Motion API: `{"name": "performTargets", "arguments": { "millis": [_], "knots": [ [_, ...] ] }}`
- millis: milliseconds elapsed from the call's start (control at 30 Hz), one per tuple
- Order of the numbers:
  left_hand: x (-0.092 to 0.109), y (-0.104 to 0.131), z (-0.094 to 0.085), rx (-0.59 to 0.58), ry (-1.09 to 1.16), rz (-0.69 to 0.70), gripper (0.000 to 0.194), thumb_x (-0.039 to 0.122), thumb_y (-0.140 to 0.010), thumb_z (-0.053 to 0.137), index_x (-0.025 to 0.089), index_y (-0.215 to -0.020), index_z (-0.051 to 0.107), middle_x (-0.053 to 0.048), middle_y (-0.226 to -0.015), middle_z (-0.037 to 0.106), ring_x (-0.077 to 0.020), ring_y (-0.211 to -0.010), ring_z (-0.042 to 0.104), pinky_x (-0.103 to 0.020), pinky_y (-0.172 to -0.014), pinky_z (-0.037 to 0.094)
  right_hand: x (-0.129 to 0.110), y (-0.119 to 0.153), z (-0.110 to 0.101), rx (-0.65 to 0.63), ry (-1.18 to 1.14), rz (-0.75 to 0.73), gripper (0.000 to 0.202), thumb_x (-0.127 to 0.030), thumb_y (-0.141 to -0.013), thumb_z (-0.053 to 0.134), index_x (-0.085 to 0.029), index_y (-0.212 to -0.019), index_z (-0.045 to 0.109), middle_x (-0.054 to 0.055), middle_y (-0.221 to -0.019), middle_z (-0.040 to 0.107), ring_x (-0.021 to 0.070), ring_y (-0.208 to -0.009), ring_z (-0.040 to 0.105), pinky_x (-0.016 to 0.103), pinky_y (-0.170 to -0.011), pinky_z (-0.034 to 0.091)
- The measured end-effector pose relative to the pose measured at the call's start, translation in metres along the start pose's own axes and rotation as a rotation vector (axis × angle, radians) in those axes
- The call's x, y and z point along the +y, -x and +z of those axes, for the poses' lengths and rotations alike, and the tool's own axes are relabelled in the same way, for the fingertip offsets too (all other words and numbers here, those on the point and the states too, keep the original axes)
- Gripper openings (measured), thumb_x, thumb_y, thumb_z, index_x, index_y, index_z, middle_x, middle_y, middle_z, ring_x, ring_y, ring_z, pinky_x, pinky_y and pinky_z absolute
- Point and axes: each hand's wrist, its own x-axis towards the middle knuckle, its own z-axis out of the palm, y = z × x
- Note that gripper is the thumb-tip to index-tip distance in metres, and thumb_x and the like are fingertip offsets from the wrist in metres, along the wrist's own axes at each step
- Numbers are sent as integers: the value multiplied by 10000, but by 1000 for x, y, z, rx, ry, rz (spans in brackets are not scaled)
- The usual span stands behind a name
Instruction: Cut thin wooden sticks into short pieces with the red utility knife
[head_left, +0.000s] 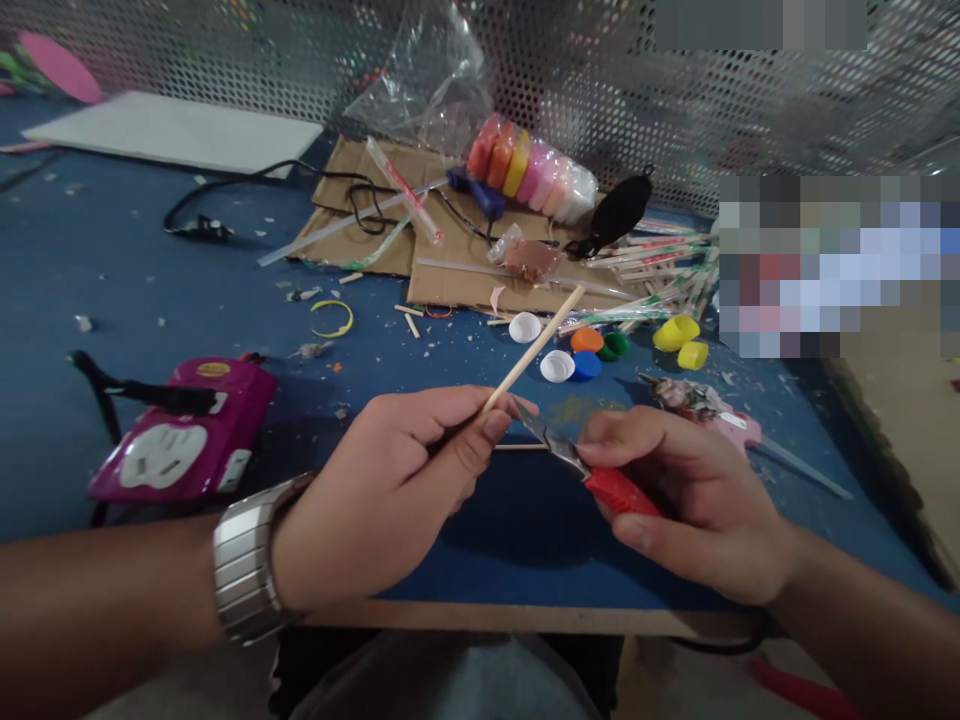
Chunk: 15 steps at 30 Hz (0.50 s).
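My left hand [409, 480] is closed around a thin wooden stick [536, 345], which slants up and to the right from between thumb and fingers. In my right hand [697, 500] is a utility knife [619, 490] with a red handle, its metal blade pointing left toward my left fingertips. The blade tip is close to the lower part of the stick; I cannot tell whether it touches the wood. Another thin stick [521, 447] lies on the table behind the blade, partly hidden by my hands.
Coloured bottle caps [587, 340] lie beyond the stick. A pink glue gun [739, 430] rests at right, a purple power box [191, 435] at left. Cardboard [457, 280], wrapped chopsticks [675, 265] and a pack of coloured clay [529, 170] lie farther back, before a perforated metal screen [600, 80].
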Motion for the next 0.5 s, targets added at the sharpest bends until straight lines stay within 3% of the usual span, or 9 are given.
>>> {"name": "performTargets", "arguments": {
  "millis": [200, 367, 500],
  "knots": [
    [5, -2, 1, -33, -57, 11, 404, 432, -1178, 580, 163, -1375, 807, 76, -559, 576, -97, -471, 566, -201, -517, 507, 0, 1, -1, -7, 26, 28, 446, -154, -954, 866, -364, -1344, 817, 8, -1036, 726, 148, -757, 605, 270, -651, 529],
    [11, -4, 1, 72, -156, 142, 284, 382, -1110, 679, 219, -1196, 895, 67, -622, 588, -81, -520, 476, -205, -543, 462, -1, 1, -1, -3, 34, 7, 431, -141, -946, 870, -331, -1329, 812, 15, -1014, 720, 146, -737, 606, 260, -638, 531],
    [10, -3, 0, 105, -173, 171, 321, 368, -1124, 623, 228, -1196, 902, 65, -630, 581, -95, -544, 488, -244, -677, 552, -1, 1, -1, 3, 21, 9, 412, -131, -950, 856, -315, -1317, 815, 11, -989, 709, 137, -719, 597, 260, -640, 527]
  ]
}}
